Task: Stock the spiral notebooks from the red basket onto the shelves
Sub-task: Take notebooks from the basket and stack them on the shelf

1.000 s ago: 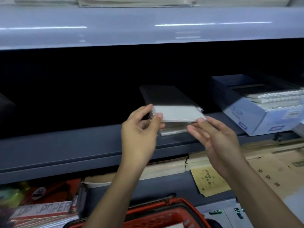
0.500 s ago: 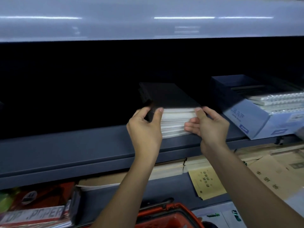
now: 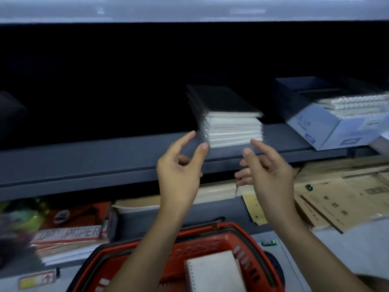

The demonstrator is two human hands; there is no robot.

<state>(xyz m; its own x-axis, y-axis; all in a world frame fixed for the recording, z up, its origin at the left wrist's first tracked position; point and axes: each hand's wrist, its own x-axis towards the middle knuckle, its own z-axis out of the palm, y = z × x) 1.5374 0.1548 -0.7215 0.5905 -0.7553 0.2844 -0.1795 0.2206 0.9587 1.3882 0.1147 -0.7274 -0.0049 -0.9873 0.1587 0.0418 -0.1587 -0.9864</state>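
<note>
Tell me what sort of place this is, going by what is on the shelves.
Most likely a stationery shop aisle. A stack of black-covered spiral notebooks sits on a dark grey metal shelf, brown paper envelopes fill the shelf below, and a red plastic shopping basket holds another spiral notebook.

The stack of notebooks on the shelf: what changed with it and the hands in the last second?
Both hands let go. The left hand and right hand, which gripped the stack of notebooks half a second ago, have drawn back toward the person and hang open, apart from it. The stack now rests on the grey shelf. The blue box and red basket stayed put.
</note>
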